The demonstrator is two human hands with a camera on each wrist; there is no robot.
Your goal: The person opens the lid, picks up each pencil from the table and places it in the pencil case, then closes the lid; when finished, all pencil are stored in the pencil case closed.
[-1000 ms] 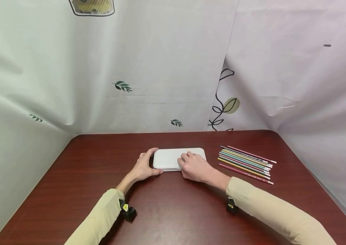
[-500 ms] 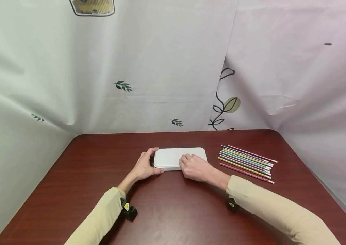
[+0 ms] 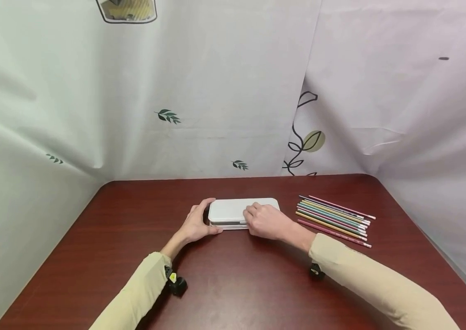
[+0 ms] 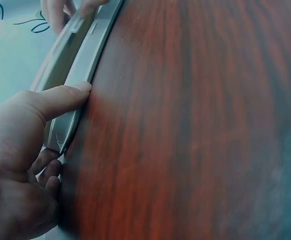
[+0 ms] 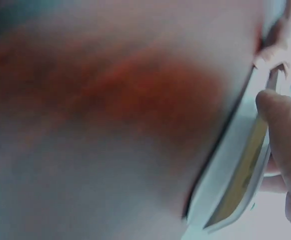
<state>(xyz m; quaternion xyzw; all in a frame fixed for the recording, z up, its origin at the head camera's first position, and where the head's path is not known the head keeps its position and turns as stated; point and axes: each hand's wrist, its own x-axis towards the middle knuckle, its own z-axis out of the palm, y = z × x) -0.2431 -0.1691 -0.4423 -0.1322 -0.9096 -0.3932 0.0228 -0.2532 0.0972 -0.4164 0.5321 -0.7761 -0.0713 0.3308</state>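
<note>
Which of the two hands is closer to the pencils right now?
Right. The right hand grips the front of the white case, left of the pencils; the left hand holds the case's left end, farther from them.

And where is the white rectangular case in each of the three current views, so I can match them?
Head: the white rectangular case lies slightly below the middle, between the bare left hand and bare right hand.
Left wrist: it slants across the upper left.
Right wrist: it slants along the right side, partly hidden by the right hand.
Shared landmark: the dark red wood-grained table.
</note>
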